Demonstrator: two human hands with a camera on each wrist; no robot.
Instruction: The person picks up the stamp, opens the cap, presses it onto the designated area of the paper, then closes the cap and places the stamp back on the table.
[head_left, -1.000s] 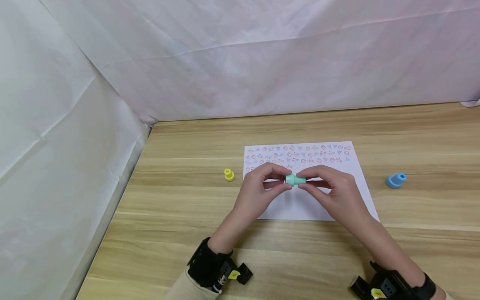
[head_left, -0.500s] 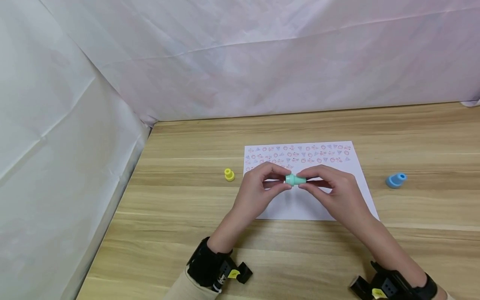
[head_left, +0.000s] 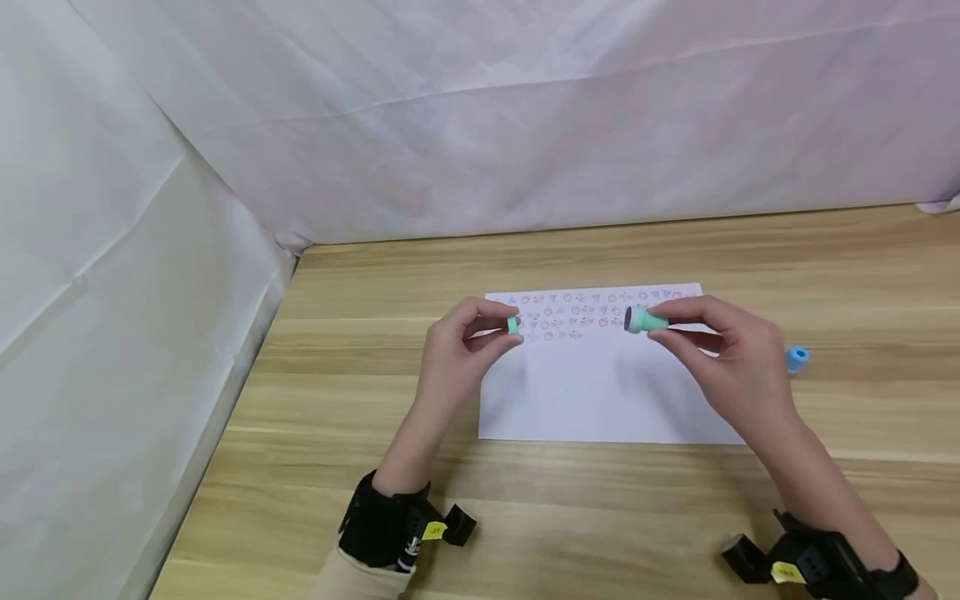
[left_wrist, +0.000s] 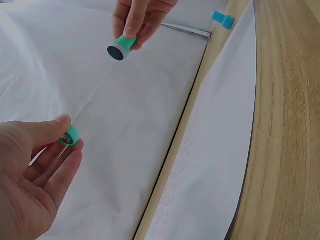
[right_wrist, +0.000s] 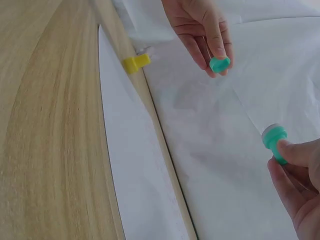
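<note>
- Half a second ago both hands held one small teal plastic stamp together at centre frame; now it is in two – the left hand (head_left: pixel 457 346) pinches the teal cap (head_left: pixel 513 325), the right hand (head_left: pixel 723 354) pinches the teal stamp body (head_left: pixel 640 319).
- Both parts hover over the white printed paper sheet (head_left: pixel 600 400) – the stamp looks uncapped.
- The left wrist view alone shows the body's dark face (left_wrist: pixel 116 52); the head view hides the yellow stamp (right_wrist: pixel 135 63).

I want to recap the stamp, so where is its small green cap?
In the head view, the green cap is pinched in the left hand, above the paper's left edge.
</note>
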